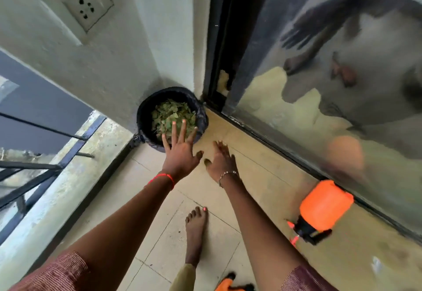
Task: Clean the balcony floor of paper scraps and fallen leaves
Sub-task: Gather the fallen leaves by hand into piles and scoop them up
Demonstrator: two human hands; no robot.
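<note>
Nearest you, at 6 o'clock, your bare foot (196,229) stands flat on the floor (251,176), toes pointing to 12. Your two forearms rise from the bottom corners, each out of a short maroon sleeve (57,274), and draw together toward the middle of the view. At 4 o'clock from your hands an orange sprayer (324,206) lies on its side on the tiles, just beside the door track.

Your left hand (180,153) is stretched out palm down, back toward you, with a red thread round the wrist. Its fingers (174,130) are straight and fanned apart, the thumb out toward 3 o'clock; it holds nothing. The fingertips reach over the near rim of the bin (146,117).

Your right hand (220,160) hangs just beside it at 3 o'clock, the two thumbs close but apart, a chain bracelet on the wrist. It is a little blurred; the fingers look loose and spread and grip nothing. It is over bare tile, not over the bin.

The black-lined bin sits at 12 o'clock from your left hand, tucked into the corner where the wall meets the door (319,85). The leaves (171,113) lie heaped inside it, green and crumpled.

A railing (45,172) runs off at 9 o'clock. A socket (84,5) sits on the wall at 11 o'clock.
</note>
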